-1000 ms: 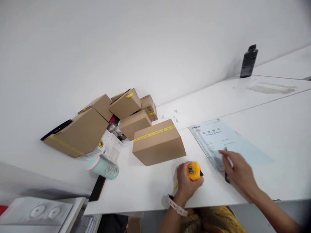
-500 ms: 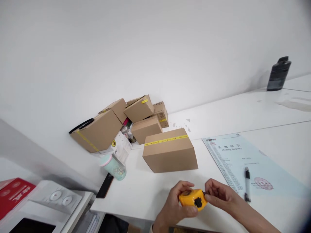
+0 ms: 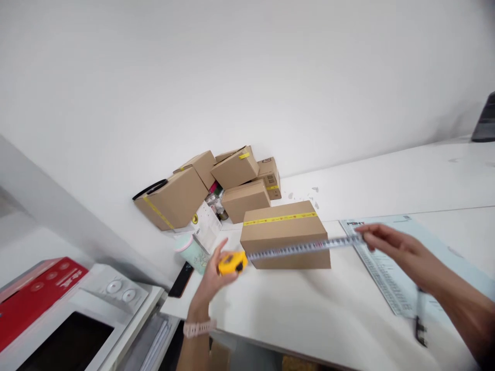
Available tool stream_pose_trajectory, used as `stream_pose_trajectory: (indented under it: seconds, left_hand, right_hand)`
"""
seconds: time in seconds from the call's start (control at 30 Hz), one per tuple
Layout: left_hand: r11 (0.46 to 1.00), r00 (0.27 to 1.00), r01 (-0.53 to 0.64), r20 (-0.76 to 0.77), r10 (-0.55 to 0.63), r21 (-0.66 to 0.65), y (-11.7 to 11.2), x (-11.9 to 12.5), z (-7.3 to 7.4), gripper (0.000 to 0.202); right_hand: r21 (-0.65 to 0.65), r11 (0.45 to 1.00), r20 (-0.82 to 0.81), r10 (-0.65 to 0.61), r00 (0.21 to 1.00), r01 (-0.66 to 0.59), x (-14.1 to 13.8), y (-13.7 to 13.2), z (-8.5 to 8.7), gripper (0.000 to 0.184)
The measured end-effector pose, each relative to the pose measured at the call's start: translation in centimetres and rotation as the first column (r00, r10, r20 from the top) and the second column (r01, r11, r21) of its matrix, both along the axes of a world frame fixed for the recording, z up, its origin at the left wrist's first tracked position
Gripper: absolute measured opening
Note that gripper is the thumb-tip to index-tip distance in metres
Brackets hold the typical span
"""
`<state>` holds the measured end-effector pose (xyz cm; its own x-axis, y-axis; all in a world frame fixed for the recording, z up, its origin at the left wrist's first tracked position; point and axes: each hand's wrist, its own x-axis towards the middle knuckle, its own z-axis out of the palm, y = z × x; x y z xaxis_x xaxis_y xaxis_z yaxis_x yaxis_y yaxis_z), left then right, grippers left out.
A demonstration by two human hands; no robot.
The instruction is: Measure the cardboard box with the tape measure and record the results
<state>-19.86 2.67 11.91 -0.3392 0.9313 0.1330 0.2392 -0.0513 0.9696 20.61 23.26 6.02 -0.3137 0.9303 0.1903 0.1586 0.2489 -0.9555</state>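
Note:
My left hand (image 3: 214, 275) is closed around the yellow case of a tape measure (image 3: 232, 263), just left of a taped cardboard box (image 3: 284, 232). The measure's white blade (image 3: 297, 249) is drawn out to the right, passing in front of the box's near face. Between thumb and fingers, my right hand (image 3: 390, 245) pinches the blade's free end, above the left part of a pale blue printed report (image 3: 390, 278). Yellow tape runs along the top of the box. A pen (image 3: 420, 319) lies partly behind my right forearm.
Several cardboard boxes (image 3: 174, 201) are stacked against the wall at the back left. A mint tumbler (image 3: 192, 252) and a dark phone (image 3: 181, 280) stand near the table's left edge. Lower left is a white microwave (image 3: 77, 330) beside a red box (image 3: 42, 293). A dark bottle (image 3: 485, 121) stands far right.
My hands have moved apart and up, the left with the case leftward, the right with the blade's end rightward. The blade is now pulled out. The view has shifted left.

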Motion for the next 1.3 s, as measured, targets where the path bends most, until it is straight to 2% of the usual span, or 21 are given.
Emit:
stream_pose_trajectory:
  seconds: [0.07, 0.1, 0.17, 0.2, 0.27, 0.33, 0.4, 0.47, 0.53, 0.63, 0.77, 0.83, 0.87, 0.93, 1.0, 1.07, 1.13, 1.2, 1.3]
  left_hand:
    - [0.997, 0.999, -0.027, -0.037, 0.029, 0.070, 2.6, -1.2, 2.4, 0.101]
    - [0.995, 0.998, -0.033, -0.052, 0.038, 0.097, 4.2, -1.8, 3.3, 0.098]
    - [0.993, 0.996, -0.032, -0.075, 0.041, 0.114, 7.3, -2.6, 4.1, 0.076]
    - [0.994, 0.996, -0.023, -0.084, 0.032, 0.107, 8.5, -2.7, 4.0, 0.059]
    - [0.997, 0.995, 0.011, -0.096, -0.004, 0.078, 10.2, -2.4, 3.3, 0.039]
    - [0.997, 0.994, 0.054, -0.099, -0.048, 0.057, 10.4, -1.4, 2.2, 0.042]
    - [0.994, 0.992, 0.092, -0.093, -0.087, 0.056, 9.2, -0.1, 1.2, 0.066]
    - [0.991, 0.991, 0.114, -0.081, -0.108, 0.071, 6.7, 1.2, 0.4, 0.088]
    - [0.990, 0.992, 0.114, -0.061, -0.109, 0.087, 3.4, 2.5, -0.5, 0.093]
    - [0.992, 0.996, 0.091, -0.022, -0.089, 0.083, -2.3, 4.3, -3.0, 0.094]
    - [0.997, 0.996, 0.073, 0.053, -0.073, -0.013, -8.3, 6.2, -7.0, 0.100]
    - [0.994, 0.994, 0.084, 0.082, -0.078, -0.076, -9.9, 6.8, -7.7, 0.097]
    - [0.991, 0.993, 0.091, 0.090, -0.083, -0.099, -10.3, 7.0, -7.4, 0.095]
    - [0.988, 0.990, 0.099, 0.116, -0.085, -0.121, -10.4, 7.4, -5.9, 0.088]
    - [0.992, 0.988, 0.065, 0.149, -0.048, -0.109, -9.6, 7.7, -3.7, 0.081]
    - [0.996, 0.987, -0.008, 0.158, 0.022, -0.086, -8.2, 7.7, -1.8, 0.077]
    - [0.994, 0.988, -0.067, 0.137, 0.078, -0.080, -6.5, 7.3, -0.5, 0.074]
    - [0.990, 0.986, -0.111, 0.113, 0.121, -0.088, -4.8, 6.3, -0.1, 0.069]
    - [0.975, 0.974, -0.196, 0.097, 0.206, -0.100, -2.6, 4.1, -0.3, 0.064]
  right_hand:
    - [0.051, 0.996, -0.051, -0.069, 0.996, 0.072, -2.7, 1.6, 3.5, 0.037]
    - [0.079, 0.994, -0.083, -0.064, 0.994, 0.070, -4.3, 2.4, 4.8, 0.035]
    - [0.133, 0.991, -0.180, -0.004, 0.984, 0.029, -7.7, 3.7, 6.3, 0.036]
    - [0.140, 0.990, -0.182, 0.013, 0.983, 0.012, -9.2, 4.1, 6.3, 0.039]
    - [0.151, 0.988, -0.154, 0.037, 0.987, -0.013, -11.4, 4.3, 5.5, 0.041]
    - [0.180, 0.983, -0.114, 0.044, 0.993, -0.023, -12.4, 3.5, 4.3, 0.038]
    - [0.215, 0.976, -0.085, 0.034, 0.996, -0.015, -12.2, 1.7, 3.2, 0.034]
    - [0.262, 0.965, -0.070, 0.012, 0.998, 0.007, -11.3, -0.8, 2.3, 0.028]
    - [0.352, 0.936, -0.062, 0.000, 0.998, 0.022, -10.0, -3.9, 1.2, 0.022]
    - [0.480, 0.876, -0.055, 0.093, 0.994, -0.055, -7.9, -8.8, -1.3, 0.012]
    - [0.355, 0.933, -0.030, 0.072, 0.997, -0.056, -5.9, -14.1, -4.6, 0.012]
    - [0.290, 0.953, 0.014, 0.089, 0.996, -0.090, -5.0, -15.5, -4.8, 0.012]
    - [0.256, 0.958, 0.032, 0.122, 0.992, -0.126, -4.5, -15.7, -4.5, 0.012]
    - [0.161, 0.963, 0.054, 0.209, 0.976, -0.215, -3.3, -15.1, -2.9, 0.016]
    - [0.047, 0.961, 0.048, 0.271, 0.961, -0.273, -2.1, -13.1, -0.7, 0.023]
    - [-0.019, 0.975, -0.004, 0.221, 0.975, -0.221, -1.1, -9.8, 1.4, 0.033]
    - [-0.110, 0.986, -0.044, 0.123, 0.991, -0.127, -0.7, -6.0, 2.6, 0.036]
    - [-0.181, 0.980, -0.118, 0.063, 0.991, -0.083, -0.9, -2.5, 2.5, 0.037]
    - [-0.270, 0.962, -0.176, -0.020, 0.984, -0.029, -1.8, 0.6, 0.8, 0.037]
